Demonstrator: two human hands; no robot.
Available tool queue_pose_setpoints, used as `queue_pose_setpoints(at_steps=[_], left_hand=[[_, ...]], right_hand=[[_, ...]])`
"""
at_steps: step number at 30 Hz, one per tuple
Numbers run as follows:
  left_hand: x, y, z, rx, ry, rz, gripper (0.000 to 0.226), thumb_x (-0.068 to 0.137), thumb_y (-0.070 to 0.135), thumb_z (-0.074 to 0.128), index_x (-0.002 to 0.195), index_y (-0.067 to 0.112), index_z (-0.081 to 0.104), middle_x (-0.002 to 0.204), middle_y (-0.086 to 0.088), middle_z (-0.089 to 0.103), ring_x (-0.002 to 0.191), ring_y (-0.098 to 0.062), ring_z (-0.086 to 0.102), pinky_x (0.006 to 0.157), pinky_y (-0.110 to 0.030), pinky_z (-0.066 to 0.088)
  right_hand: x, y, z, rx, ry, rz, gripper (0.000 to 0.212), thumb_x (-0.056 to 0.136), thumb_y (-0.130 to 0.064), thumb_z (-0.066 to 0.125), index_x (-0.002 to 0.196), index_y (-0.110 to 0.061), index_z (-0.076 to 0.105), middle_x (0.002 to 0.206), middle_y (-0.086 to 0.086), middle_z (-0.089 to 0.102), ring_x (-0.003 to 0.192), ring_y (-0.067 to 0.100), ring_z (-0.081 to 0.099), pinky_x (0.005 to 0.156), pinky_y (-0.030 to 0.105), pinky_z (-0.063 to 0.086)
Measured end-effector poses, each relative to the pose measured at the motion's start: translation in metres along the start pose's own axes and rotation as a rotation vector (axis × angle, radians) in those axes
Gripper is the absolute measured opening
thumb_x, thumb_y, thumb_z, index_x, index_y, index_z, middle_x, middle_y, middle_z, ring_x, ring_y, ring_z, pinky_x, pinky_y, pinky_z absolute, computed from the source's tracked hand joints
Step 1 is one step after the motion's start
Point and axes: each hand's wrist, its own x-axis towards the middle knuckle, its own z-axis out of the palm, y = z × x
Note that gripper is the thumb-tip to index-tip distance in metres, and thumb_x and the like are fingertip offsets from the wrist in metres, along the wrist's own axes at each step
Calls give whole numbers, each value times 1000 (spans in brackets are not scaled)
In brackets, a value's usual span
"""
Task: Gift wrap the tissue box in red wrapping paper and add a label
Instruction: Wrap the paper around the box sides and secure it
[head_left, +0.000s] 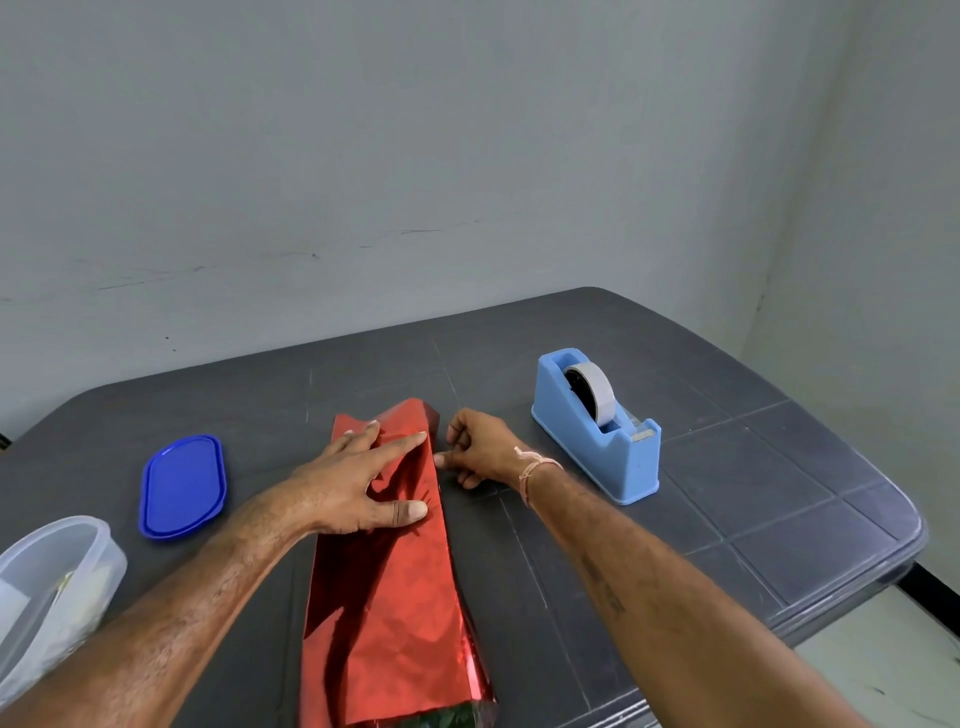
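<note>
At ctr-bottom of the frame, on the dark grey bench (753, 519), lies the long shiny red wrapping paper (395, 613), folded round the tissue box (449, 721) & running from the near edge up toward mid-frame. Of the box only a dark green patch shows, at the paper's open near end. Left hand (358, 488) lies flat on the paper's far part, fingers straight & spread, thumb out, pressing down, grasping nothing. Right hand (475, 452) sits on the bench just beside the paper's right edge, fingers curled in, thumb tip pointing at that edge; can't tell whether it pinches anything small. String bracelet (535, 467) on the right wrist. Right of that hand, near but apart: light blue plastic tape dispenser (582, 441) w/ a pale tape roll (602, 389) in it. Left of the paper: dark blue oval plastic lid (183, 486), flat on the bench. Lower left corner: clear plastic container (52, 587), partly cut off by the frame, contents blurred.
</note>
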Motion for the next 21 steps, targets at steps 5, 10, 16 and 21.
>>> queue_pose_setpoints(at_steps=[5,10,16,21], left_hand=[[-3,2,2,-29,10,1,141,23,114,29,152,65,0,171,4,-16,157,-29,-14,124,-64,11],[-2,2,3,-86,12,14,133,35,109,38,153,62,1,170,3,-20,156,-29,-18,123,-66,10],[-17,1,16,-412,236,-23,132,61,81,66,161,43,-10,166,-5,-31,152,-31,-28,125,-54,0],[-11,-12,57,-744,554,-299,97,75,81,65,144,14,51,149,-10,54,138,-27,50,114,-47,44]], right_hand=[[-10,10,3,106,55,-38,43,78,-10,88,103,-10,53,89,11,62,65,14,65,55,22,56],[-18,8,9,119,140,-26,37,83,-9,84,106,-8,55,82,7,64,63,14,66,60,25,60],[-69,-1,6,446,5,52,51,96,-46,67,120,-2,61,113,10,69,97,22,72,78,35,63],[-87,-16,17,410,-96,133,64,81,-58,80,120,-10,67,118,7,74,110,24,72,88,49,62]])
